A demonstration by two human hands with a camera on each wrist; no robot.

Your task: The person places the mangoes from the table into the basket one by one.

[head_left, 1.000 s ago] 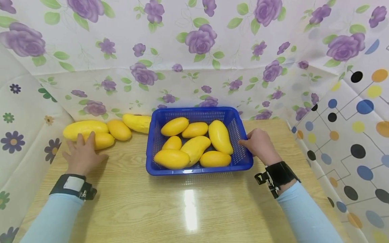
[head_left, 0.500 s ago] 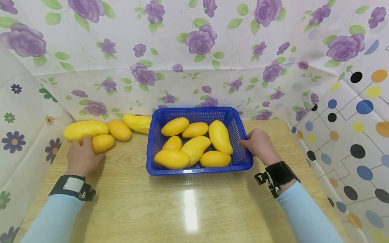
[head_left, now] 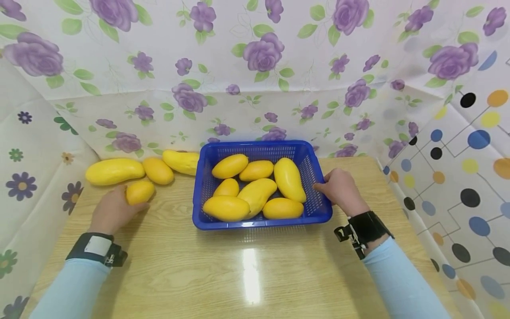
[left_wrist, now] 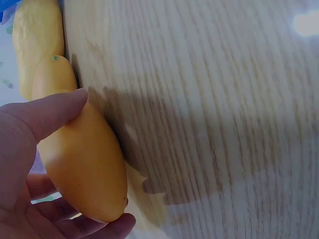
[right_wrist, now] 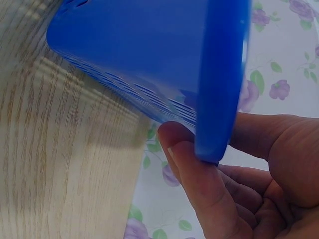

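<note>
My left hand (head_left: pixel 113 210) grips a small yellow mango (head_left: pixel 139 192) at the left of the wooden table; in the left wrist view the thumb and fingers (left_wrist: pixel 47 112) curl round this mango (left_wrist: pixel 84 162). Three more mangoes lie behind it by the back wall: a long one (head_left: pixel 114 171), a round one (head_left: pixel 158 170) and another (head_left: pixel 180 161) against the basket. My right hand (head_left: pixel 339 189) holds the right rim of the blue plastic basket (head_left: pixel 318 211), which holds several yellow mangoes (head_left: pixel 255 186). The right wrist view shows fingers (right_wrist: pixel 199 184) pinching the basket rim (right_wrist: pixel 222 84).
Floral cloth walls (head_left: pixel 255 66) close in the table at the back and left, and a dotted cloth (head_left: pixel 458 177) at the right. The wooden tabletop (head_left: pixel 247 270) stretches in front of the basket, with a light glare on it.
My left hand closed round the small mango and drew it toward me, away from the long mango. My right hand stayed on the basket rim.
</note>
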